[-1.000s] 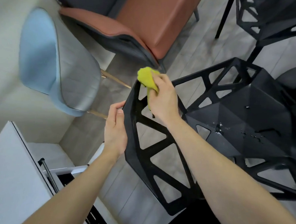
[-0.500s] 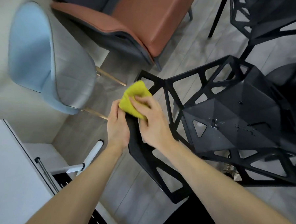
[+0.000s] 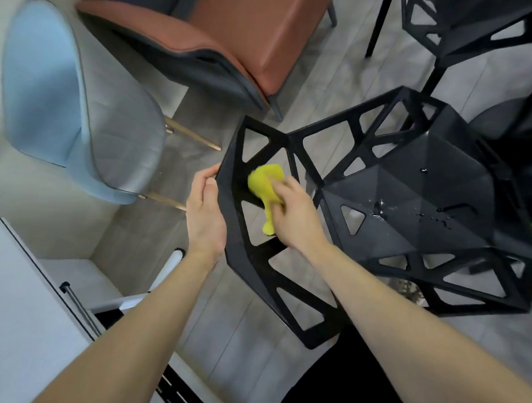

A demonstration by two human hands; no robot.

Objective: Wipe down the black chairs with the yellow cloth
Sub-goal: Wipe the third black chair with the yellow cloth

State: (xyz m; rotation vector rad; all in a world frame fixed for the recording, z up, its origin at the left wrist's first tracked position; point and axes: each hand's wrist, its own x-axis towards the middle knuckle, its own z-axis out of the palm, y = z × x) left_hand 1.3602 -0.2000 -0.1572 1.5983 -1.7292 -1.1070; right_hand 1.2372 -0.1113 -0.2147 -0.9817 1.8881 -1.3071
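The right hand, fingers curled round the bunched yellow cloth, pressed it against the latticed back of the black chair, while the left hand, just beside those fingers, gripped the back's outer edge.

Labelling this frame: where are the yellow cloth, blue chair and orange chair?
yellow cloth (image 3: 262, 183): head view, bunched upper part.
blue chair (image 3: 40, 86): head view, backrest shell.
orange chair (image 3: 249, 23): head view, seat cushion.

2 black chairs, 1 cloth.
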